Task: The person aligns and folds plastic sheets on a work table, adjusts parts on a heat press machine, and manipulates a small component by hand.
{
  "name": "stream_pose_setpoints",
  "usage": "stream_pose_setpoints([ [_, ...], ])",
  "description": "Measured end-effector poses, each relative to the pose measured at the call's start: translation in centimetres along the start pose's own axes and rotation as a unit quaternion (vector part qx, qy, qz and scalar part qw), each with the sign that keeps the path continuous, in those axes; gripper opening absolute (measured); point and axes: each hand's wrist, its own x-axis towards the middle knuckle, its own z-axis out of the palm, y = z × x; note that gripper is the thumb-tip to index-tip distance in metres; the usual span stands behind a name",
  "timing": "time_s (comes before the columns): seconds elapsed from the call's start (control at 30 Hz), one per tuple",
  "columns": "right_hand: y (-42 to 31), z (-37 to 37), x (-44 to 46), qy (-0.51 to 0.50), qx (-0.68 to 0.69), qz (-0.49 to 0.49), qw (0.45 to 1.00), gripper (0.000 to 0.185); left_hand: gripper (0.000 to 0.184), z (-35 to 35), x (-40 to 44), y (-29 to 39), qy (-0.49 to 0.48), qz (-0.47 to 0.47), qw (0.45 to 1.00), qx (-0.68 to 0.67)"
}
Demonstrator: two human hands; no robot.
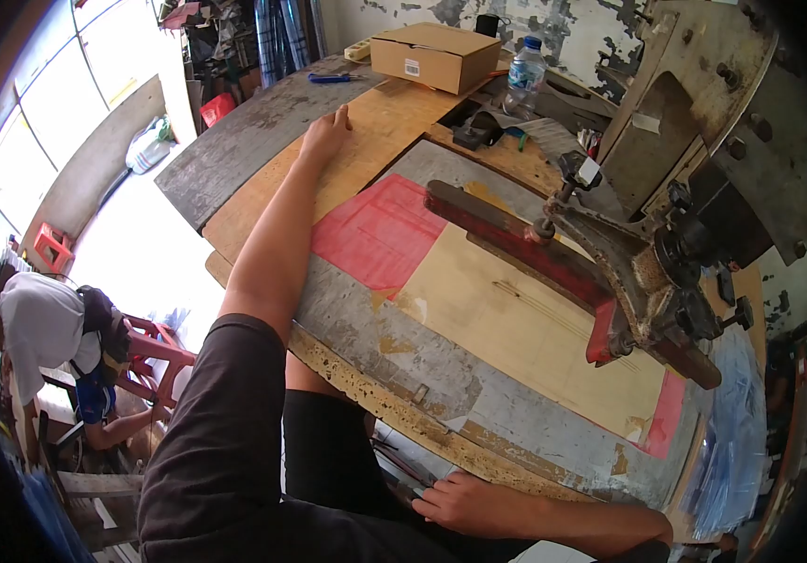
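My left hand (328, 131) rests on the brown wooden board (366, 122) at the far side, its fingers curled and nothing visible in them. Near the front edge of the table, over my lap, my right hand (464, 504) is loosely closed, also with nothing seen in it. Between the hands lies a grey metal work surface (347, 314). It bears a red sheet (380, 230) and a cream sheet (516, 319). A dark metal bar with red sides (525, 244), joined to a machine arm (624, 253), hangs across the sheets.
A cardboard box (422, 56), a water bottle (526, 75) and a blue-handled tool (333, 79) stand or lie at the back. Clear plastic sheets (731, 422) are at the right. Another person (47, 319) bends beside a red stool (155, 352) at the left.
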Motion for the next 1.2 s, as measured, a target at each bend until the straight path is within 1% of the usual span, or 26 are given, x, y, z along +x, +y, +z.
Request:
stream_pose_setpoints([
  [0.07, 0.0, -0.1, 0.0, 0.002, -0.001, -0.001, 1.0, 0.009, 0.074, -0.2, -0.2, 0.1, 0.016, 0.025, 0.999, 0.037],
  [0.2, 0.0, -0.1, 0.0, 0.002, 0.0, -0.001, 1.0, 0.009, 0.075, -0.2, 0.0, -0.1, 0.004, 0.025, 0.999, 0.028],
  [0.3, 0.0, 0.0, -0.1, 0.003, 0.0, 0.002, 1.0, 0.01, 0.076, 0.1, 0.2, -0.5, 0.017, 0.037, 0.999, 0.016],
  [0.4, 0.0, 0.1, -0.1, 0.005, 0.001, 0.001, 1.0, 0.01, 0.076, 0.3, 0.9, -0.8, 0.016, 0.024, 0.999, 0.03],
  [0.47, 0.0, 0.3, -0.1, 0.004, 0.004, 0.002, 1.0, 0.01, 0.076, 0.4, 1.0, -0.3, -0.026, -0.028, 0.998, 0.056],
  [0.5, 0.0, 0.3, -0.1, 0.004, 0.008, 0.003, 1.0, 0.009, 0.076, 0.3, 0.8, -0.3, -0.026, -0.029, 0.998, 0.057],
  [0.6, 0.0, 0.4, -0.1, 0.0, 0.008, 0.005, 1.0, 0.009, 0.076, -0.3, -0.3, 0.5, -0.001, -0.011, 1.0, 0.017],
  [0.67, 0.0, 0.0, 0.0, -0.002, 0.007, 0.006, 1.0, 0.009, 0.076, -0.2, -0.1, 0.0, 0.022, 0.03, 0.999, 0.006],
  [0.9, -0.1, 0.0, -0.1, -0.001, -0.004, 0.005, 1.0, 0.008, 0.075, 0.1, 0.2, -0.4, 0.021, 0.031, 0.999, 0.011],
  [0.97, -0.1, 0.0, -0.1, -0.005, -0.004, 0.005, 1.0, 0.008, 0.075, 0.0, 0.0, 0.2, 0.002, -0.041, 0.999, 0.029],
  [1.0, -0.1, 0.0, -0.1, -0.009, -0.003, 0.005, 1.0, 0.008, 0.075, -0.1, -0.1, 0.4, 0.002, -0.041, 0.999, 0.029],
  [1.07, 0.0, 0.0, 0.0, -0.01, 0.001, 0.004, 1.0, 0.008, 0.067, -0.3, 0.1, 0.3, -0.015, 0.003, 0.999, 0.043],
  [1.1, 0.0, 0.0, 0.0, -0.012, 0.005, 0.005, 1.0, 0.008, 0.067, -0.4, 0.0, 0.2, -0.015, 0.003, 0.999, 0.043],
  [1.17, -0.1, 0.0, 0.0, -0.011, 0.002, 0.008, 1.0, 0.008, 0.05, -0.7, -0.9, 0.9, 0.043, 0.002, 0.999, 0.033],
  [1.2, -0.1, 0.0, 0.0, -0.01, -0.001, 0.011, 1.0, 0.008, 0.05, -0.6, -1.0, 0.9, 0.043, 0.002, 0.999, 0.033],
])
